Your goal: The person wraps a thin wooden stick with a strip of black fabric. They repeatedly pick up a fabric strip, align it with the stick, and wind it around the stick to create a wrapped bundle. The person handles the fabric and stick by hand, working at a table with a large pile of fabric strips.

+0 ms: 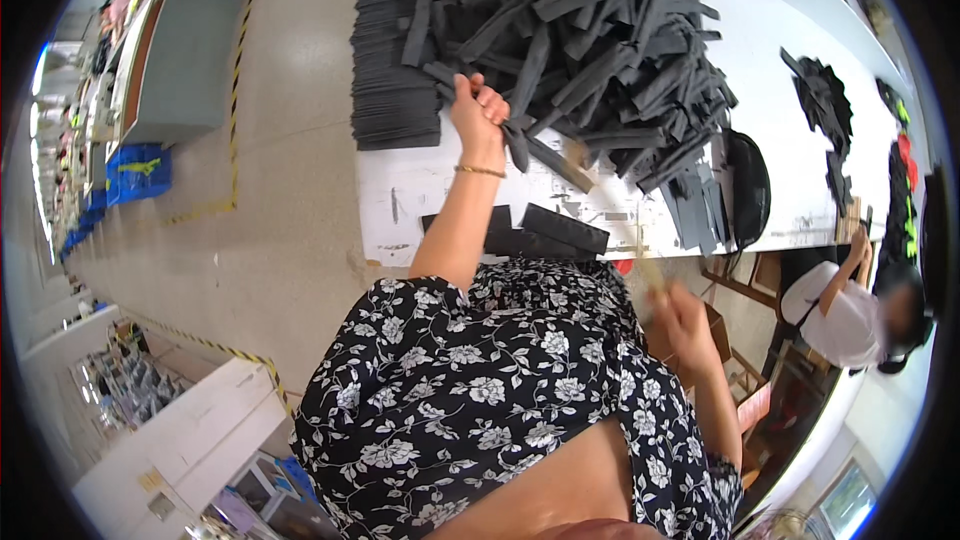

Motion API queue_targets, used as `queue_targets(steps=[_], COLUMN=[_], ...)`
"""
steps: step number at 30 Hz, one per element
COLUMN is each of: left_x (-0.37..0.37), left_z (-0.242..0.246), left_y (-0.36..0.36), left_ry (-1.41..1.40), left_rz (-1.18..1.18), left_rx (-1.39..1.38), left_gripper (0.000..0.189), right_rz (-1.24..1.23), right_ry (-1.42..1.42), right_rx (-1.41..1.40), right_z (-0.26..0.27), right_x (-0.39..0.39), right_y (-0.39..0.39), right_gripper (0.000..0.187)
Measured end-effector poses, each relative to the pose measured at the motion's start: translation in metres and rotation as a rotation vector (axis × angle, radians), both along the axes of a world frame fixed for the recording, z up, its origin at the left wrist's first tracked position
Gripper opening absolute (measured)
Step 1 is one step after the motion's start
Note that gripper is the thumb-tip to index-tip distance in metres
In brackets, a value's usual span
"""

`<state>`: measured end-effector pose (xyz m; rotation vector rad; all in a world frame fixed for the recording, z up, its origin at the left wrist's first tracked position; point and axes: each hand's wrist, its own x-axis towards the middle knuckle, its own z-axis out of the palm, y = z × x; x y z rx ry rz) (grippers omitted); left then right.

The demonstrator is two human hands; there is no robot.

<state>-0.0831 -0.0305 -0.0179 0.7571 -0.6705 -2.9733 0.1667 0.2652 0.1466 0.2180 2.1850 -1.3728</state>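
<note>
My left hand is closed on a dark grey fabric strip at the near edge of a big loose pile of dark grey fabric strips. Just left of the pile lies a neat stack of similar strips. My right hand, off the table's front edge, grips the end of a thin, pale, blurred stick-like thing; what it is cannot be told. Between my body and the pile, a few black folded pieces rest along the table edge.
The white table also bears flat grey pieces, a black pouch and a smaller dark heap. Another person sits at the right by the table. Blue crates stand by a cabinet at the left, beyond striped floor tape.
</note>
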Motion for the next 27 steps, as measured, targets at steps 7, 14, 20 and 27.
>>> queue_targets(steps=[7, 14, 20, 27], left_x=[0.043, 0.022, 0.082, 0.092], left_z=[-0.001, -0.047, 0.069, 0.083], left_y=[0.098, 0.006, 0.075, 0.093], left_ry=[-0.342, -0.137, 0.448, 0.338], left_rz=[-0.379, 0.009, -0.879, -0.700], left_rx=[0.412, -0.193, -0.443, -0.409], left_gripper=[0.031, 0.044, 0.022, 0.014], right_rz=[0.021, -0.281, -0.576, -0.605], right_ry=[0.715, 0.206, 0.298, 0.299], right_rx=[-0.077, -0.530, -0.402, -0.556], right_z=[-0.090, -0.006, -0.045, -0.056], right_x=[-0.111, -0.087, -0.129, -0.122], right_y=[-0.082, -0.063, -0.056, -0.055], right_gripper=[0.017, 0.020, 0.019, 0.023])
